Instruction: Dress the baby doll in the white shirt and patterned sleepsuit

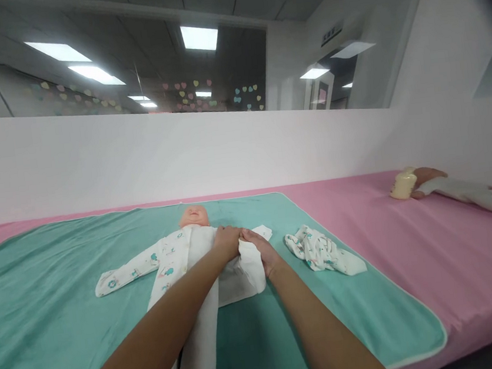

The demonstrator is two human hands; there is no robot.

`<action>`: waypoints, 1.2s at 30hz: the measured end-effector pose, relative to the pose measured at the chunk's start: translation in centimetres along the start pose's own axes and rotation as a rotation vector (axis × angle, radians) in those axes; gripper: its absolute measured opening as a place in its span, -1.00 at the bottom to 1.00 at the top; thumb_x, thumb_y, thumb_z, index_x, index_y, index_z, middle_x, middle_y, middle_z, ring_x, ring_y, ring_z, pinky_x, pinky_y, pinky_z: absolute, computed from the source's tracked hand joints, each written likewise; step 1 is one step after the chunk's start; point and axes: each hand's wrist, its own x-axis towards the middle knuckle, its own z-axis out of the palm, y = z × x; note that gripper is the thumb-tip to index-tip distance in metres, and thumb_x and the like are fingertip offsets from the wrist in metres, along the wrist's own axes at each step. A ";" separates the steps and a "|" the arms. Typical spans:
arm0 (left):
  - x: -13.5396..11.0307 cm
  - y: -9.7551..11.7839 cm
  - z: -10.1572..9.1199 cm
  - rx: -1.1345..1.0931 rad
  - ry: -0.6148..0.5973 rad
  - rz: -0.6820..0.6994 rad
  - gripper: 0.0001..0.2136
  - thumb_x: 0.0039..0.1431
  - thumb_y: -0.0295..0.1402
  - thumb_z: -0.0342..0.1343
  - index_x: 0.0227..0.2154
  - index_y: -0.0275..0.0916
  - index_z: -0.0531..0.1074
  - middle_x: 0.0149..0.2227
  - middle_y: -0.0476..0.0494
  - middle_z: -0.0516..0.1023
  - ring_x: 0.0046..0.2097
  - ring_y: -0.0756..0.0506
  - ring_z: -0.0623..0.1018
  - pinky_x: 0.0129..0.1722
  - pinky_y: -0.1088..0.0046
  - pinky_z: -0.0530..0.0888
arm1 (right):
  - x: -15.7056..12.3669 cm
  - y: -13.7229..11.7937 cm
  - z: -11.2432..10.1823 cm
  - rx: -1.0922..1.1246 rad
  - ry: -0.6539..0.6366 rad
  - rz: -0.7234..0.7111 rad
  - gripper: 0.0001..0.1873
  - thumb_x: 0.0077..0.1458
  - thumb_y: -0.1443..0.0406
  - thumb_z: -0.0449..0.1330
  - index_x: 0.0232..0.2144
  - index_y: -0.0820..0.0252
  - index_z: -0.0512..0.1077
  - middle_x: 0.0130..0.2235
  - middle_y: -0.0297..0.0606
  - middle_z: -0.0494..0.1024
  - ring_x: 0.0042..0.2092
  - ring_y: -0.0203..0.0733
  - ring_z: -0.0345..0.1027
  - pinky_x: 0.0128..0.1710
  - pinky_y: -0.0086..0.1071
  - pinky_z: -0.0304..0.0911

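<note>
The printed shirt (176,254) is lying spread around the doll (200,246) on the teal mat (57,318), one sleeve (127,275) stretching out flat and the opposite side bunching beside the trunk. The right hand (263,253) is holding a fold of that white cloth in a closed grip, while the left hand (228,241) is bending over it beside the right fingertips, whether pinching cloth or something beneath I cannot tell. Handling it well is probably calling for gathering the fabric loosely, steadying the doll and easing the folds along rather than tugging.
</note>
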 end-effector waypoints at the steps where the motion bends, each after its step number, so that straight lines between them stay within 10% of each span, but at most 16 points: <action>1: 0.1 -0.1 0.0 -0.034 0.003 -0.024 -0.90 -0.01 -0.32 0.07 -0.45 -0.21 0.43 -0.39 -0.16 0.52 -0.28 -0.17 0.47 -0.20 0.28 0.28 | 0.0 0.1 0.2 0.002 0.009 -0.014 -0.75 -0.04 0.14 0.23 -0.39 0.20 0.37 -0.49 -0.36 0.43 -0.48 -0.34 0.24 -0.48 -0.46 0.15; 14: 0.9 -3.9 -2.8 -0.246 0.064 -0.061 -0.81 -0.05 -0.47 -0.11 -0.38 -0.23 0.37 -0.38 -0.03 0.51 -0.35 -0.03 0.46 -0.39 0.51 0.36 | -0.1 0.8 0.7 -0.080 -0.141 0.157 -0.68 -0.06 0.07 0.23 -0.35 0.16 0.35 -0.40 -0.36 0.38 -0.41 -0.35 0.29 -0.42 -0.44 0.24; 29: -5.0 -8.7 -9.9 0.255 -0.104 0.187 -0.87 -0.12 -0.58 -0.04 -0.59 -0.22 0.27 -0.49 -0.06 0.39 -0.37 -0.10 0.37 -0.39 0.41 0.21 | 0.3 2.1 0.8 -0.437 -0.009 0.003 -0.67 -0.14 0.07 0.27 -0.40 0.19 0.42 -0.28 -0.27 0.44 -0.24 -0.25 0.27 -0.32 -0.43 0.21; 36: -8.6 -8.9 -11.5 0.523 -0.148 0.338 -0.73 -0.06 -0.67 -0.09 -0.40 -0.18 0.35 -0.29 -0.08 0.44 -0.22 -0.09 0.39 -0.30 0.39 0.21 | 0.2 2.6 0.5 -0.518 0.020 -0.047 -0.68 -0.18 0.08 0.28 -0.45 0.21 0.42 -0.43 -0.34 0.41 -0.36 -0.30 0.25 -0.38 -0.41 0.20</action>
